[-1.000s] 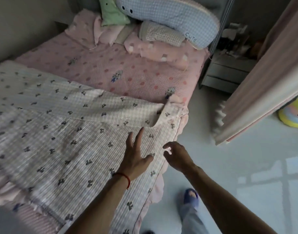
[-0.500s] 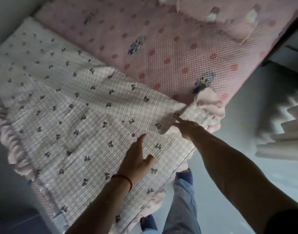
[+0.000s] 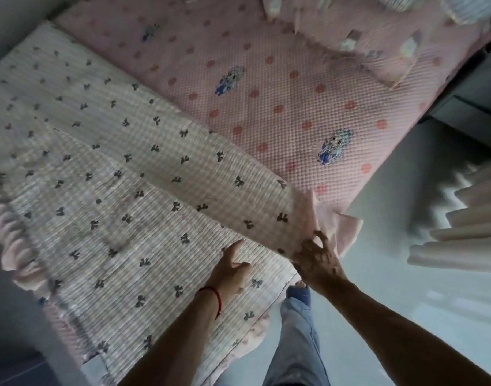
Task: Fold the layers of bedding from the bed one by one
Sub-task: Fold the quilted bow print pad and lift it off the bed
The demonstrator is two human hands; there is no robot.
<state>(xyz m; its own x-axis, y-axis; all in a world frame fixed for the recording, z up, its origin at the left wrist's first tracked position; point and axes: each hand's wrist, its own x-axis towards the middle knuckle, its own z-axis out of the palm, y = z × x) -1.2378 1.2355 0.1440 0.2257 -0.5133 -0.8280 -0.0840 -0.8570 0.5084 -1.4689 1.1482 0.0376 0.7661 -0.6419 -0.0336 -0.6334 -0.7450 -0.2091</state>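
A cream checked quilt [image 3: 133, 168] with small dark bow prints lies across the near half of the bed, its upper layer folded over the lower one. My left hand [image 3: 231, 270], a red string at the wrist, presses flat on the lower layer with fingers apart. My right hand [image 3: 318, 257] is closed on the folded layer's near right corner, beside its pink ruffled trim [image 3: 347, 227]. Underneath lies a pink dotted bedspread [image 3: 280, 101] with small cartoon figures.
Pink pillows [image 3: 377, 48] lie at the head of the bed, top right. A striped curtain [image 3: 467, 218] hangs at the right over the pale floor [image 3: 391, 277]. My leg and blue slipper [image 3: 298, 292] stand by the bed's edge. A grey wall runs on the left.
The view tipped down and closer to the bed. My right hand went from hovering off the bed's edge to the quilt's folded corner and closed on it. My left hand stayed flat.
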